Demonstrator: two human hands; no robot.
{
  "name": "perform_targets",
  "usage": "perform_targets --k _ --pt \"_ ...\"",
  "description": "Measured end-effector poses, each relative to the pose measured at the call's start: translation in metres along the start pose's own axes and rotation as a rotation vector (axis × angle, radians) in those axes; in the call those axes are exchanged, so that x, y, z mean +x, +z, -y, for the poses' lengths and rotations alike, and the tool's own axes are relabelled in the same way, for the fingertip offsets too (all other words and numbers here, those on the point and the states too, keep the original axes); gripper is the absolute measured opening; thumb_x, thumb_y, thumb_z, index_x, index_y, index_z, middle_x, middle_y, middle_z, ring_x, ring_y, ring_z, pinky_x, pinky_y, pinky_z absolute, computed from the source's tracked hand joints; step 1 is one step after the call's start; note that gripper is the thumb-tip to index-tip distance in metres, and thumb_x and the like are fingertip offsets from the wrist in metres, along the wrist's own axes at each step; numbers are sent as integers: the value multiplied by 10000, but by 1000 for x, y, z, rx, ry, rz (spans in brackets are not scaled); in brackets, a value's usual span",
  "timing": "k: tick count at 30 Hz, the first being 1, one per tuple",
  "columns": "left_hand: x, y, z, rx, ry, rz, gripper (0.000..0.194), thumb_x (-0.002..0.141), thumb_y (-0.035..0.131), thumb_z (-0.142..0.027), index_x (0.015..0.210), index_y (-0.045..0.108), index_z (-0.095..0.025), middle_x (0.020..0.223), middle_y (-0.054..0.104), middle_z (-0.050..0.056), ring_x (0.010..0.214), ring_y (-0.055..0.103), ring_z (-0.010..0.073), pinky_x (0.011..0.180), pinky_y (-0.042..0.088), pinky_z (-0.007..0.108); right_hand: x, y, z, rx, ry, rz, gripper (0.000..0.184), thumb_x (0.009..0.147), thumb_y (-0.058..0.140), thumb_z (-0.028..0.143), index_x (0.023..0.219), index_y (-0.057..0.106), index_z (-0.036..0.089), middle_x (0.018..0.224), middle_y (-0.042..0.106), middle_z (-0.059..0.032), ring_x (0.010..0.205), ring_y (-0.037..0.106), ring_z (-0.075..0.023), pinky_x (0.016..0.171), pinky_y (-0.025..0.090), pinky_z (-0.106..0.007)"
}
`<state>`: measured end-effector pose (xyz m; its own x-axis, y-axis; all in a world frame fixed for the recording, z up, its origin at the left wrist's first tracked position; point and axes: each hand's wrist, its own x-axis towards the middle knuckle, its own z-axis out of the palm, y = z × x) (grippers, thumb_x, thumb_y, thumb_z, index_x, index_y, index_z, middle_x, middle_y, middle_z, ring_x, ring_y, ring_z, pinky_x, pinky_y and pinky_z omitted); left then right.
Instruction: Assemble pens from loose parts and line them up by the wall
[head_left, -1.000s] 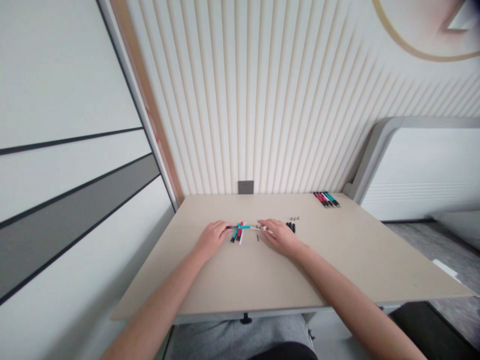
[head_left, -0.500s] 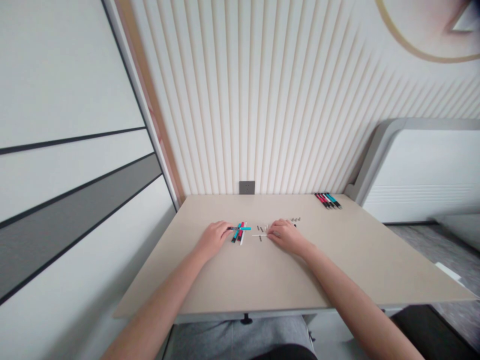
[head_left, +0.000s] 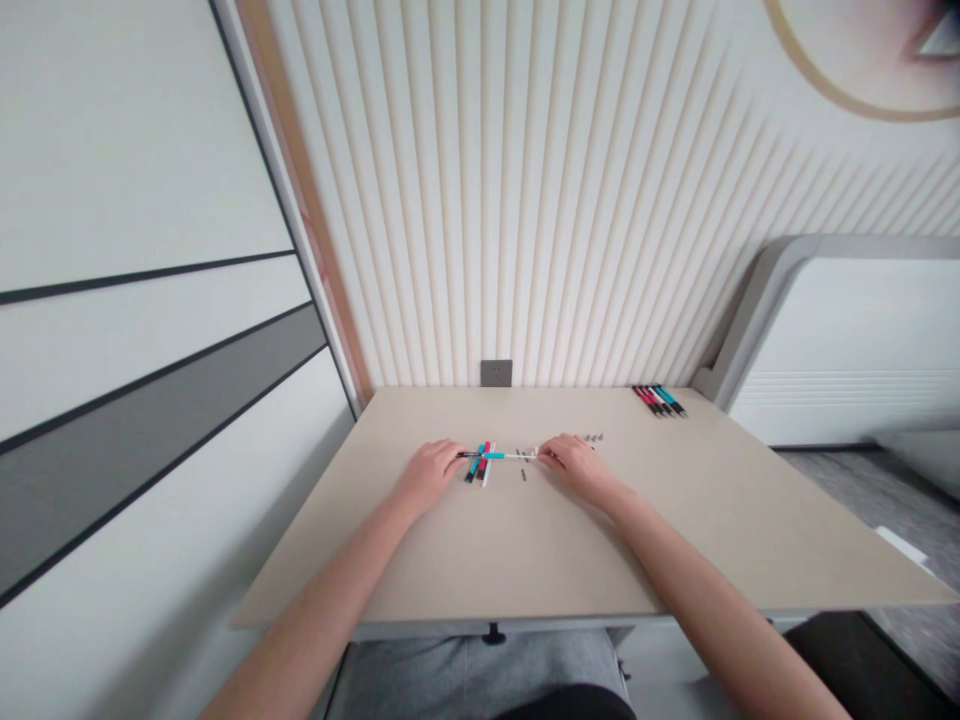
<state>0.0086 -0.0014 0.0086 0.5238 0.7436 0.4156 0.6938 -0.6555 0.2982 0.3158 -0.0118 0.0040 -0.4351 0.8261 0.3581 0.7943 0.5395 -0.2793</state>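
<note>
My left hand point(head_left: 427, 473) is closed on a teal and black pen barrel point(head_left: 480, 455), held level just above the beige table point(head_left: 525, 540). My right hand point(head_left: 574, 463) pinches a thin white refill point(head_left: 519, 457) whose left end meets the teal barrel's open end. Under the barrel lie a few loose pen parts point(head_left: 480, 467) in teal, red and white. A small dark piece point(head_left: 523, 475) lies on the table between my hands.
A row of several finished pens point(head_left: 658, 400) lies at the table's far right. Small dark and grey bits point(head_left: 593, 438) sit beyond my right hand. A grey socket plate point(head_left: 496, 373) is on the ribbed wall. A white cabinet point(head_left: 840, 340) stands to the right.
My right hand lifted the white refill from the table and brought its tip up to the teal barrel in my left hand. The left hand stayed where it was.
</note>
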Motion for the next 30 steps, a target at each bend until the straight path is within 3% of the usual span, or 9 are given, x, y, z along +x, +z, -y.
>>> perform_targets --k 30 --pt "0 0 -1 -17 42 9 167 938 463 -273 1023 600 -227 951 656 15 895 594 163 801 416 298 1 5 1 50 -89 -105 220 957 444 320 902 620 201 861 660 -61 825 588 -182 773 415 -320"
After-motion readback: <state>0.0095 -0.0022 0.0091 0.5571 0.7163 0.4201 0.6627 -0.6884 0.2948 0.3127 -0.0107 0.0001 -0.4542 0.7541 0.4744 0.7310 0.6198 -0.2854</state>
